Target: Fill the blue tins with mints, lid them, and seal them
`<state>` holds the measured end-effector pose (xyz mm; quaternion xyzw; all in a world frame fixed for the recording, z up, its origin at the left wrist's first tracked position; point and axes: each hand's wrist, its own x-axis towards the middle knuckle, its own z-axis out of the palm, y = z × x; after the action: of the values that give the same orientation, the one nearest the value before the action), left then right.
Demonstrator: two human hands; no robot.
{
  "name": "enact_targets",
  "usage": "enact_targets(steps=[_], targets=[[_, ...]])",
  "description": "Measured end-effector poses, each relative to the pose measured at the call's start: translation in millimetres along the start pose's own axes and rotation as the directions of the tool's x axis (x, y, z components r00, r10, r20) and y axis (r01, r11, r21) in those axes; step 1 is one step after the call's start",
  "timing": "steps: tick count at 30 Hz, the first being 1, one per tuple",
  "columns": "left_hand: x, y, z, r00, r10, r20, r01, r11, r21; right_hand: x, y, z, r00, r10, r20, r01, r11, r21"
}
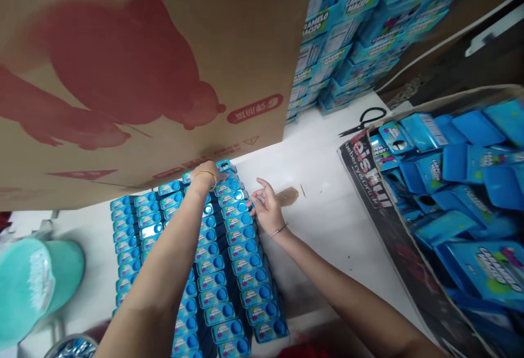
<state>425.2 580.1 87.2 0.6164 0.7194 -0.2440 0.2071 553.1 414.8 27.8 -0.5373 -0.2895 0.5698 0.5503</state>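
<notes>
Several rows of small blue candy boxes [248, 264] stand packed side by side on a white table, each with a round hole or recess in its top. My left hand [208, 175] reaches over the far end of the right-hand rows, fingers stretched out onto the box tops; its fingertips are partly hidden. Beside the outer row, my right hand [266, 205] is open with fingers apart, its fingertips close to the side of the boxes. Whether they touch is not clear. A few boxes are covered by my left forearm.
A large cardboard carton [164, 74] stands behind the rows. Stacked blue display boxes [352, 36] rise at the back right. Black scissors [362, 122] lie near an open carton [380, 221] of loose blue boxes. At left are a teal bucket [67, 270] and a metal bowl [53, 350].
</notes>
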Motion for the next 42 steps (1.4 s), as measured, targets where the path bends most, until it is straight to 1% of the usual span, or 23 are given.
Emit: enact_targets(steps=[2,3,5,6,7,8,9,11,13,14,15,16,18,19,21,25,28,30,33,36,38,40,42], targets=[[-19,3,3.7,0.998,0.017,-0.067,-0.018,1.0,-0.01,3,-4,4,0.999,-0.025,-0.023,0.024,0.999,-0.021],[-31,4,8.5,0.993,0.052,-0.102,-0.056,0.998,-0.032,5,-8,6,0.999,-0.014,-0.035,0.013,1.0,-0.023],[-57,6,23.1,0.969,0.188,-0.159,-0.208,0.971,-0.117,10,-18,9,0.997,0.061,-0.049,-0.062,0.998,-0.012],[-69,6,31.9,0.931,0.303,-0.204,-0.344,0.915,-0.211,12,-24,12,0.993,0.11,-0.052,-0.111,0.994,-0.003],[-80,7,40.7,0.886,0.389,-0.251,-0.45,0.85,-0.274,14,-29,14,0.986,0.16,-0.048,-0.16,0.987,0.005],[-89,7,48.8,0.843,0.442,-0.308,-0.528,0.789,-0.313,16,-33,18,0.978,0.205,-0.043,-0.205,0.979,0.017],[-96,6,55.4,0.809,0.461,-0.366,-0.576,0.748,-0.33,18,-38,21,0.969,0.243,-0.035,-0.243,0.97,0.029],[-102,5,63.0,0.771,0.431,-0.468,-0.599,0.739,-0.308,22,-44,30,0.957,0.289,-0.015,-0.287,0.956,0.059],[-96,3,62.5,0.742,0.406,-0.533,-0.611,0.736,-0.291,27,-47,38,0.956,0.292,-0.002,-0.291,0.952,0.096],[-90,1,59.5,0.741,0.394,-0.545,-0.611,0.731,-0.302,31,-48,41,0.959,0.283,0.004,-0.282,0.953,0.113],[-81,-1,55.1,0.758,0.364,-0.542,-0.59,0.737,-0.329,34,-48,44,0.963,0.271,0.01,-0.27,0.955,0.121],[-70,-3,49.6,0.791,0.309,-0.528,-0.539,0.761,-0.363,38,-47,45,0.966,0.257,0.012,-0.257,0.96,0.113],[-45,-6,36.6,0.877,0.157,-0.454,-0.355,0.848,-0.393,46,-43,44,0.972,0.234,-0.002,-0.234,0.971,0.051],[-32,-7,29.9,0.909,0.088,-0.408,-0.256,0.889,-0.379,49,-40,42,0.974,0.227,-0.015,-0.226,0.974,0.015],[-9,-8,17.7,0.949,0.025,-0.315,-0.128,0.941,-0.312,52,-31,35,0.973,0.228,-0.04,-0.229,0.973,-0.03],[23,-5,2.1,0.987,0.03,-0.156,-0.062,0.977,-0.203,52,-13,22,0.971,0.224,-0.079,-0.229,0.972,-0.055],[36,-5,-3.3,0.998,0.037,-0.054,-0.043,0.993,-0.112,52,-4,15,0.967,0.226,-0.12,-0.236,0.969,-0.075],[39,-6,-5.9,1.0,0.026,-0.011,-0.026,0.997,-0.074,51,-1,14,0.961,0.247,-0.126,-0.26,0.961,-0.098],[26,-2,-9.7,1.0,-0.021,0.008,0.022,0.997,-0.079,39,-4,15,0.964,0.254,-0.082,-0.264,0.952,-0.153],[-7,5,-11.5,0.998,-0.066,-0.017,0.063,0.984,-0.167,8,-12,8,0.979,0.199,-0.043,-0.203,0.947,-0.247],[-29,5,-7.9,0.995,-0.085,-0.059,0.068,0.966,-0.251,-12,-15,-6,0.99,0.139,-0.007,-0.133,0.933,-0.335],[-56,-5,5.4,0.989,-0.085,-0.123,0.039,0.942,-0.334,-31,-16,-26,0.996,0.087,0.033,-0.066,0.908,-0.414],[-96,-29,32.4,0.975,-0.071,-0.212,-0.027,0.905,-0.425,-52,-17,-52,0.994,0.099,0.036,-0.071,0.878,-0.473]])
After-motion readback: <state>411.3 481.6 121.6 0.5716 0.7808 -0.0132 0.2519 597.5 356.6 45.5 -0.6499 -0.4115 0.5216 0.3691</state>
